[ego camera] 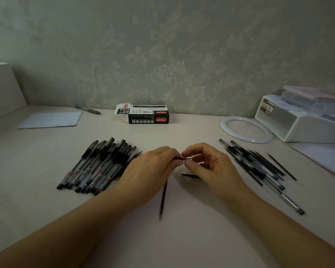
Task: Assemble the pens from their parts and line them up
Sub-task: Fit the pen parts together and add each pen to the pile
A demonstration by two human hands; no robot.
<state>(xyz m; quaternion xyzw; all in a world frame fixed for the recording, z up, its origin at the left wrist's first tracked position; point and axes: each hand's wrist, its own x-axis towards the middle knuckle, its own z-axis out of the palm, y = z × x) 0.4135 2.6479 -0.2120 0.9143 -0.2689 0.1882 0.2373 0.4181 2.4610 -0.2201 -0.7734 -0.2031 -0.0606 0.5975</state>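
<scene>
Both hands (pixel 182 163) — fingertips pinched on pen tip (pixel 189 157)

Setting was a home desk or study corner. Wall (pixel 182 55) across the upper frame carried pale floral-patterned wallpaper, a domestic finish. A light desktop (pixel 182 238) filled the lower frame. Stationery sat along its far edge: pen box (pixel 143 114) at centre, loose paper sheets (pixel 50 119) at left, white plastic desk organiser (pixel 302 122) at right, holding papers.
</scene>
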